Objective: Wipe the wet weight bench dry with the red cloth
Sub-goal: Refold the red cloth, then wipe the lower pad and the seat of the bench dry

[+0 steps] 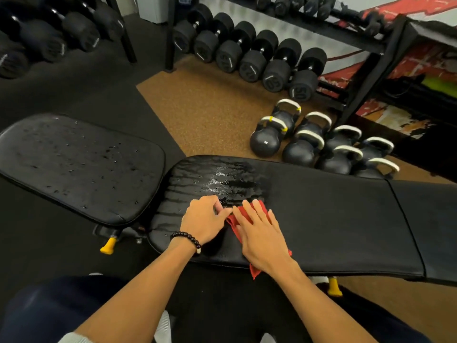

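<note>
Dumbbells [249, 53] line the rack behind our wet surface [321, 206]; our right hand [262, 240] presses the red cloth [236, 225] flat, fingers spread, our left hand [204, 220] pinching its edge.

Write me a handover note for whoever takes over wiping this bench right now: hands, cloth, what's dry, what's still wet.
Right hand: flat, fingers straight, pressing the red cloth onto the long back pad.
Left hand: fingers curled, pinching the cloth's left edge.
Cloth: spread under the right hand at the pad's near edge, one corner hanging over it.
Done: the back pad to the right of the cloth looks matte and dry.
Left: the glossy streaked wet patch at the pad's left end, just beyond the hands, and the droplets on the seat pad to the left.
</note>
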{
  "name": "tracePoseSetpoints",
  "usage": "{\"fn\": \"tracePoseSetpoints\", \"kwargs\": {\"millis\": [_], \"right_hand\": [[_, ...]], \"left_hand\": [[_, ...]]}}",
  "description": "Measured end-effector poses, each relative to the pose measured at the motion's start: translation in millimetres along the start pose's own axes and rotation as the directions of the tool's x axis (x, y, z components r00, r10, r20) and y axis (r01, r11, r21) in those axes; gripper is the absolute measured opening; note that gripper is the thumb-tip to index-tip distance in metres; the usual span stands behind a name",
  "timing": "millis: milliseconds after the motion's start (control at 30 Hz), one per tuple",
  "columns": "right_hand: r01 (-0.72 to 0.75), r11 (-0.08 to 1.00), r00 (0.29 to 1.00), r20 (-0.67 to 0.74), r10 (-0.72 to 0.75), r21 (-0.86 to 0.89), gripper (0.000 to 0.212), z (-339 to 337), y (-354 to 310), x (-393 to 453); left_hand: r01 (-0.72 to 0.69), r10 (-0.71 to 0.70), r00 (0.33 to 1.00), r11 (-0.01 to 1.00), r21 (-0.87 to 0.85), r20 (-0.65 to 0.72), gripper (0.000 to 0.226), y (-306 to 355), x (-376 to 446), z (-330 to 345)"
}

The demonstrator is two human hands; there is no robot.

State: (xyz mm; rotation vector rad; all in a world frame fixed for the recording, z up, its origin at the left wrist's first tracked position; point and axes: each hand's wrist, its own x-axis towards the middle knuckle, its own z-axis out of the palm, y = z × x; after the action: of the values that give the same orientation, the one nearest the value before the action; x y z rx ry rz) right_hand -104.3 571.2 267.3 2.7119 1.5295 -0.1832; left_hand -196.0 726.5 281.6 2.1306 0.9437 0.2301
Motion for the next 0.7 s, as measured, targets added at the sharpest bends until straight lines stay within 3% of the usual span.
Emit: {"fn": "tracePoseSetpoints", "kwargs": {"millis": [133,233,333,467,567,633,700], "right_hand": [[-0.006,0.999,1.0,-0.004,0.005,-0.034,0.052,-9.4,44.6,-18.8],[-0.178,0.984,0.981,-0.077,0.176,-0.022,0.05,-12.7,73.1,13.8],[-0.288,0.957,0.95,-0.119,0.29,0.033,0.051,-5.4,48.7,54.4],[-0.019,0.999,0.993,-0.12,0.015,-0.031,0.047,9.1,-0.8,35.7],[0.188,0.981,0.979,-0.074,-0.191,-0.049,0.045,2.7,19.3,-7.3],[0.17,0.984,0.978,-0.109,-0.175,-0.054,0.043,-2.2,60.3,-13.8],[0.004,0.999,0.99,-0.138,-0.01,-0.041,0.043,-9.2,99.3,6.4]], "left_hand": [[-0.034,0.033,0.999,0.998,0.059,0.021,0.017,-17.0,1.9,2.1],[-0.026,0.018,0.998,0.99,0.136,0.059,0.033,-26.0,5.0,-2.9],[0.059,-0.079,0.989,0.986,0.159,0.127,0.042,-29.9,11.0,-10.3],[0.079,-0.113,0.977,0.979,0.186,0.179,0.046,-26.6,22.7,-10.1],[0.074,-0.136,0.956,0.968,0.239,0.258,0.051,-24.0,31.8,-3.1],[0.073,-0.156,0.942,0.959,0.274,0.296,0.053,-22.6,36.5,0.2],[0.068,-0.163,0.936,0.954,0.293,0.312,0.053,-20.1,38.6,0.9]]}}
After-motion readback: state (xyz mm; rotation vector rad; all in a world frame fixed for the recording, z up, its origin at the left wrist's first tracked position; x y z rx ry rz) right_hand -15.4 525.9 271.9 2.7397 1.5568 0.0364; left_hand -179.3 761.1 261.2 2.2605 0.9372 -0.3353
